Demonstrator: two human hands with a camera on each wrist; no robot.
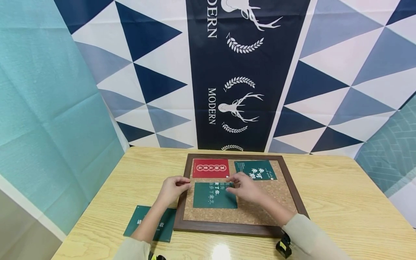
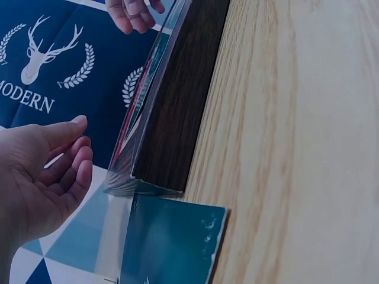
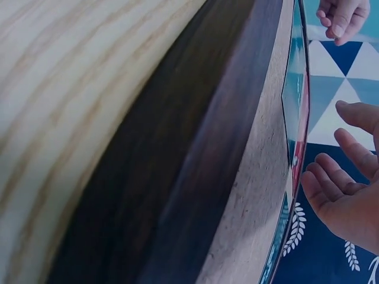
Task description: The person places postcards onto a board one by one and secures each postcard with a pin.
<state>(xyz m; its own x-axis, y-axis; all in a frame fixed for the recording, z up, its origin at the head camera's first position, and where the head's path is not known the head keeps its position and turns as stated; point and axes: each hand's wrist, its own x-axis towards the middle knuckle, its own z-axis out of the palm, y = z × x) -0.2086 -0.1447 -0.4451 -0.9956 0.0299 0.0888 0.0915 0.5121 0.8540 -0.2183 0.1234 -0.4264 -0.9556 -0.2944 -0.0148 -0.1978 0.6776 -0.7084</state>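
- at far left, below the left grip and partly hidden by that forearm, a dark green card with white lettering [image 1: 166, 221] lies on the pale wood-grain worktop [image 1: 341, 187].
- the left grip [image 1: 171, 189], a bare hand, hangs above the left border of the brown-framed cork board [image 1: 227, 228]. its fingers bend loosely, the thumb tip close to the index finger; nothing can be seen held. its forearm slants up and inward from a pale beige sleeve [image 1: 131, 250], the fingers pointing right.
- just right of the left grip's fingertips lies the rectangular deep green lettered card [image 1: 215, 195], on the cork between the two grips. its long axis runs sideways, from the left grip's side towards the right grip's.
- beyond that card, farther out between the grips, is a red card with a chain of round characters [image 1: 211, 168].
- the right grip [image 1: 246, 188] is the nearer one: its fingertips overlap the deep green card's far right corner in the head view. whether they touch it, i cannot tell. thumb and fingers stand apart, bent and pointing left, with nothing seen between them; the forearm reaches in from lower right.
- past the right grip, slightly rightward, lies another green card with large white characters [image 1: 256, 169].
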